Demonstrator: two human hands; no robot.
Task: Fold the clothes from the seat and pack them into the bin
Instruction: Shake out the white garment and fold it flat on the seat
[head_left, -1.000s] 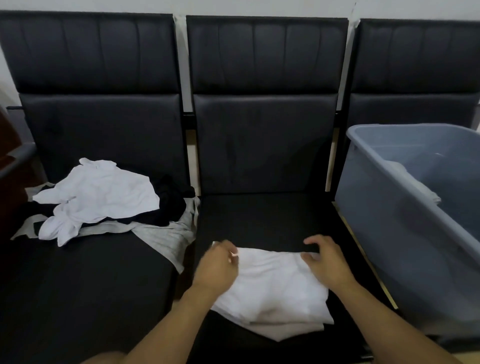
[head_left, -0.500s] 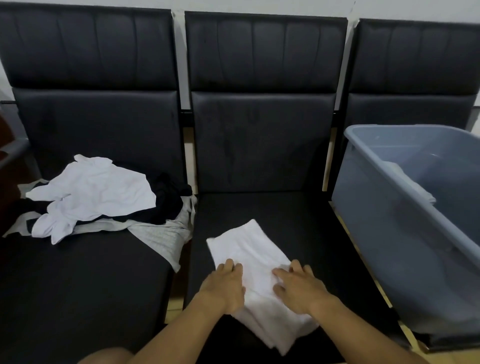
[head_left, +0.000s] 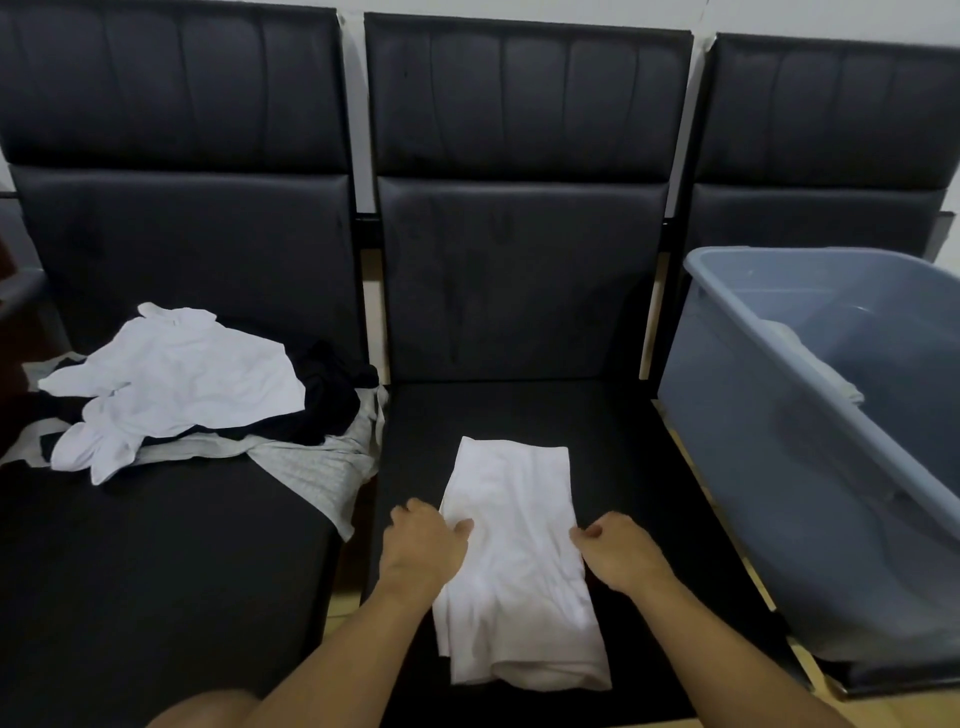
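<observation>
A white garment (head_left: 517, 561), folded into a long narrow strip, lies on the middle black seat (head_left: 613, 452). My left hand (head_left: 423, 548) pinches its left edge about halfway along. My right hand (head_left: 621, 553) pinches the right edge opposite. A heap of unfolded clothes (head_left: 192, 395), white on top of dark and grey pieces, lies on the left seat. The grey-blue plastic bin (head_left: 810, 441) stands on the right seat with a pale folded garment (head_left: 826, 374) inside it.
Three black padded seats with tall backrests stand side by side against a white wall. A grey patterned cloth (head_left: 322, 467) from the heap hangs over the gap between the left and middle seats. A dark armrest (head_left: 21, 291) shows at the far left.
The white garment went from a wide fold to a narrow lengthwise strip. Both hands moved from pressing its top to pinching its side edges.
</observation>
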